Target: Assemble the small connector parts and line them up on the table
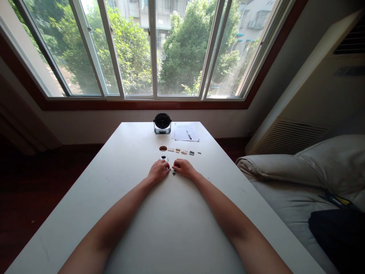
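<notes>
Both forearms reach forward across a white table [176, 224]. My left hand [159, 170] rests on it with curled fingers closed at a small dark piece; whether it is gripped is too small to tell. Close beside it, my right hand [184, 167] has its fingers bent together and pointing left, their tips partly hidden. A small dark piece [173, 174] lies just below the right fingertips. Behind my left hand is a round pale object with a dark centre [163, 157], partly covered by the hand. Farther back runs a row of small pieces, beige ones [171, 149] and dark ones [191, 153].
A black fan [162, 122] stands at the table's far edge. Beside it lies a written sheet of paper [182, 132] with a pen [189, 134] on top. A round hole [163, 148] opens in the tabletop. To the right is a sofa [273, 171].
</notes>
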### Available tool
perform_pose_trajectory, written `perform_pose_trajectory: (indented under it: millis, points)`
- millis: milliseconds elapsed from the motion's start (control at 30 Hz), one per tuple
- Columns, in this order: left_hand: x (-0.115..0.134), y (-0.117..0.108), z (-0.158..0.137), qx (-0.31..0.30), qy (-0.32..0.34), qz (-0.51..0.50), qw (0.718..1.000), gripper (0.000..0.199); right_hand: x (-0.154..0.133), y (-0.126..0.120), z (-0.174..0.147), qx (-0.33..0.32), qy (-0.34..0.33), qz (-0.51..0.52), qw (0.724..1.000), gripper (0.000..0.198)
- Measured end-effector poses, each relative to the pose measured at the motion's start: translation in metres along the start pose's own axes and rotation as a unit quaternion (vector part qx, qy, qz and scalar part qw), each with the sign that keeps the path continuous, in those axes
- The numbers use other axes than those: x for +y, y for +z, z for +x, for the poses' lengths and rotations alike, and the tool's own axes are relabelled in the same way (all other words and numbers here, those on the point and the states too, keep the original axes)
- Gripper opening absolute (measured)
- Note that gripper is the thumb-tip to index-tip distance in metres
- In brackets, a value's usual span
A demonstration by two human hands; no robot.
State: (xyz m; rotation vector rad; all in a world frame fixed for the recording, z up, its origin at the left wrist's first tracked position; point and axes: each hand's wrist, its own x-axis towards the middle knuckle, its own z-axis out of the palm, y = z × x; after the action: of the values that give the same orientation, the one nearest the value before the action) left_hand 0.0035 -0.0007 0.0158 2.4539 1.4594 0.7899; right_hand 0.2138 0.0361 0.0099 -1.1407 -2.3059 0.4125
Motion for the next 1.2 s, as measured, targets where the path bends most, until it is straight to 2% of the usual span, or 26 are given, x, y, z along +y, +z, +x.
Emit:
perform_pose_trajectory:
  millis: [233, 567, 867, 1033, 1200]
  points:
    - [-0.005, -0.003, 0.0, -0.005, -0.017, 0.019, 1.0, 0.012, -0.004, 0.002, 0.001, 0.006, 0.018, 0.023, 1.0, 0.003]
    - [-0.006, -0.002, 0.001, -0.012, -0.007, 0.06, 0.998, 0.015, -0.008, 0.006, 0.0, 0.0, -0.007, 0.032, 0.999, 0.004]
    - [-0.006, -0.001, -0.001, -0.005, -0.021, 0.042, 0.999, 0.017, -0.012, 0.003, 0.0, -0.011, -0.016, 0.036, 0.999, 0.002]
    - [-0.009, 0.0, 0.0, -0.002, -0.044, 0.023, 0.999, 0.017, -0.021, 0.0, 0.001, -0.066, -0.049, 0.051, 0.995, 0.01]
    - [-0.015, -0.002, 0.002, 0.001, -0.07, 0.001, 0.998, 0.016, -0.034, -0.011, 0.004, -0.189, -0.085, 0.04, 0.978, 0.029]
